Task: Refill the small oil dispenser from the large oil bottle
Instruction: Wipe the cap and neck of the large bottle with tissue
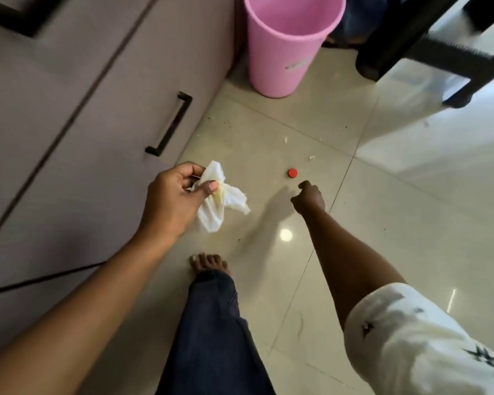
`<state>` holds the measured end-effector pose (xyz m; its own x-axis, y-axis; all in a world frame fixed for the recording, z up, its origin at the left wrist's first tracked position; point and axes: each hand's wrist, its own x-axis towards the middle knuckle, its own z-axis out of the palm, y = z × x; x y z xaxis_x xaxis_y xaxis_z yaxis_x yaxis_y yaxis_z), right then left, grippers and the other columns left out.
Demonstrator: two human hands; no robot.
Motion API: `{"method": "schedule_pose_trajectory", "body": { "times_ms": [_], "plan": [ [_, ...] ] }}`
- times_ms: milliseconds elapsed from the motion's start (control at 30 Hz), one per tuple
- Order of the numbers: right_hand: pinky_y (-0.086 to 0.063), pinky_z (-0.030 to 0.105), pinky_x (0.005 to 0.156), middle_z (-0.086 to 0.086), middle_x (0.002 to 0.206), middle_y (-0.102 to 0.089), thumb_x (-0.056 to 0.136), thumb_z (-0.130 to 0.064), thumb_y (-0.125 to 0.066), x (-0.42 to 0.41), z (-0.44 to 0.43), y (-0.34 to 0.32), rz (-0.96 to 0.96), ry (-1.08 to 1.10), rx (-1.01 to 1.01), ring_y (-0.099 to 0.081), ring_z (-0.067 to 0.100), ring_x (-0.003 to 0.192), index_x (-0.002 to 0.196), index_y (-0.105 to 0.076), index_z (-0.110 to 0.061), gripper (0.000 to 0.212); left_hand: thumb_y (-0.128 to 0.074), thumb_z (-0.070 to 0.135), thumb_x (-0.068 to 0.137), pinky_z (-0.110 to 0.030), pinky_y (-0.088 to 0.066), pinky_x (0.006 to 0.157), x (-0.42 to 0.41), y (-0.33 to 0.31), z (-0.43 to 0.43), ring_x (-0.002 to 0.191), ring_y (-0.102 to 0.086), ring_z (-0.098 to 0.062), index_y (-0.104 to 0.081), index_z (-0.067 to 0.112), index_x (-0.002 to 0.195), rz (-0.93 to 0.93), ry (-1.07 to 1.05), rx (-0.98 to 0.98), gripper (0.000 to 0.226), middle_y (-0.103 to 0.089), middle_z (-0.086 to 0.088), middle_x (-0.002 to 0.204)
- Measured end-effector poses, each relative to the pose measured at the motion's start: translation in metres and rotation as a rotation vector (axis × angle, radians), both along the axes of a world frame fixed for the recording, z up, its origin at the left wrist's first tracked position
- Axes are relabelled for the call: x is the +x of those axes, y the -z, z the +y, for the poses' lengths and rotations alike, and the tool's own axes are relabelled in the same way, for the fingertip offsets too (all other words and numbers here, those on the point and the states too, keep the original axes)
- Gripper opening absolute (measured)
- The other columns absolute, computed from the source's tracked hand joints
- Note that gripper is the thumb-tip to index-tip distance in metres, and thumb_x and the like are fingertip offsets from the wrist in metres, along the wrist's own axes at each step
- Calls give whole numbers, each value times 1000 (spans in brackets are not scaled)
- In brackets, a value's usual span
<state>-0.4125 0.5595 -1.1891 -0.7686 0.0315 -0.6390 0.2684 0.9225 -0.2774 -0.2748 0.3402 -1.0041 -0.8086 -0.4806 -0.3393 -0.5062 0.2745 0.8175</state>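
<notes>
- Left hand has a crumpled white tissue pinched between thumb and fingers. The loose end hangs down, and there's a yellowish stain near the thumb.
- Right hand is stretched down low over the tile floor. Its fingers are curled in, and as far as I can see there's nothing in them.
- The small red cap is lying flat on the floor, just past the right hand's knuckles. It's close to the hand but not touching it.
- The cap is out on the open tile, a bit left of a grout line and well away from the cabinet side.
- A pink plastic bin stands upright at the far end of the floor, right next to the grey cabinet.
- The cabinet runs along the left edge of the floor and has black bar handles on its doors.
- Black chair legs are at the far right, beside the bin.
- At the near edge there's a bare foot sticking out of dark jeans, planted between the two arms.
- The right arm has a white sleeve with a dark print.
- There are a few crumbs and specks on the tiles around the cap.
</notes>
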Motion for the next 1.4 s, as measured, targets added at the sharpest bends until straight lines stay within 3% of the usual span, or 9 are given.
{"method": "schedule_pose_trajectory", "body": {
  "times_ms": [200, 367, 500, 600, 667, 767, 967, 1200, 1400],
  "plan": [
    [-42, 37, 74, 13, 136, -39, 94, -15, -46, -63, -19, 69, 180, -183, 63, -55, 40, 109, 133, -40, -17, 39, -72, 18, 83, -24, -50, 67, -46, 78, -14, 74, -67, -11, -64, 29, 85, -37, 67, -2, 14, -71, 6, 84],
    [-37, 35, 63, 18, 118, -45, 92, -5, -45, -62, -38, 90, 236, -314, 154, -58, 41, 95, 116, -48, -8, 25, -72, 17, 84, -22, -48, 65, -38, 107, -23, 73, -64, -10, -66, 18, 92, -84, 38, -11, 11, -70, 4, 84],
    [-42, 31, 68, 13, 105, -55, 80, -19, -62, -26, -41, 63, 130, -129, -36, -58, 33, 91, 104, -54, -11, 27, -70, 12, 84, -20, -50, 67, -19, 82, -15, 74, -65, -8, -62, 29, 84, -89, 38, 50, 19, -68, 11, 82],
    [-55, 38, 72, 8, 93, -65, 64, -31, -64, 7, -51, 7, 60, 77, -330, -66, 31, 80, 87, -59, -22, 25, -70, 13, 84, -29, -53, 77, -5, 39, -14, 85, -68, -14, -61, 33, 81, -78, 38, 46, 23, -71, 5, 88],
    [-57, 44, 71, 3, 87, -66, 66, -25, -66, 35, -57, -50, 57, 100, -483, -67, 30, 74, 85, -61, -23, 20, -70, 11, 84, -31, -54, 81, 10, -2, -11, 90, -69, -17, -63, 31, 83, -54, 14, 49, 21, -72, 0, 92],
    [-58, 35, 62, 2, 88, -62, 76, -9, -66, 78, -66, -153, 29, 95, -714, -66, 28, 78, 91, -64, -16, 17, -70, 7, 83, -27, -51, 78, 44, -74, -5, 88, -68, -14, -64, 30, 82, 15, -35, 23, 24, -71, 3, 90],
    [-58, 31, 68, 4, 97, -63, 80, -5, -68, 166, -89, -382, 77, -304, -1107, -61, 10, 67, 97, -65, -18, 22, -67, 7, 85, -41, -57, 79, 167, -251, 8, 86, -71, -17, -67, 26, 84, 255, -203, -43, 18, -74, 2, 91],
    [-58, 30, 68, -6, 90, -66, 82, -9, -69, 296, -141, -606, 220, -823, -1408, -64, 16, 76, 100, -66, -21, 21, -70, 5, 83, -31, -57, 71, 341, -445, 7, 79, -71, -16, -68, 27, 86, 577, -434, -413, 23, -74, 6, 85],
    [-58, 30, 67, -10, 89, -67, 83, -14, -69, 386, -233, -750, 262, -1093, -1640, -64, 13, 74, 95, -68, -30, 20, -61, 16, 80, -30, -51, 70, 465, -553, -38, 76, -66, -14, -68, 34, 82, 836, -732, -655, 19, -71, 9, 81]
  ]
}}
